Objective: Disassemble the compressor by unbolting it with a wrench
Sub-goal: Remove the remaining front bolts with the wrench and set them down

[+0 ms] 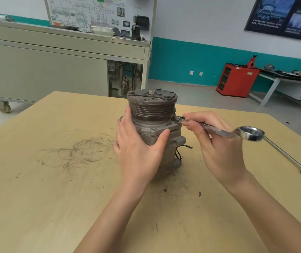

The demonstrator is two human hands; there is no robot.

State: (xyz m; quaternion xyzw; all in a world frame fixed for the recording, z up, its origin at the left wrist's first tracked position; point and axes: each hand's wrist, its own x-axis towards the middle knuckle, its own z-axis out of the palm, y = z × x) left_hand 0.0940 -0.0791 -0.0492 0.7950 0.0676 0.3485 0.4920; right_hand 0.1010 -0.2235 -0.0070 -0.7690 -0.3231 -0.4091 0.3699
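Bright, even light; soft, bowed edges.

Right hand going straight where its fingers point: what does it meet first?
Likely the compressor, at its flange corner under the pulley; the right hand grips the wrench, whose end sits there.

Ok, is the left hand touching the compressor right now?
Touching. The head view shows the left hand wrapped round the compressor, with its thumb and fingers pressed against the body and no gap.
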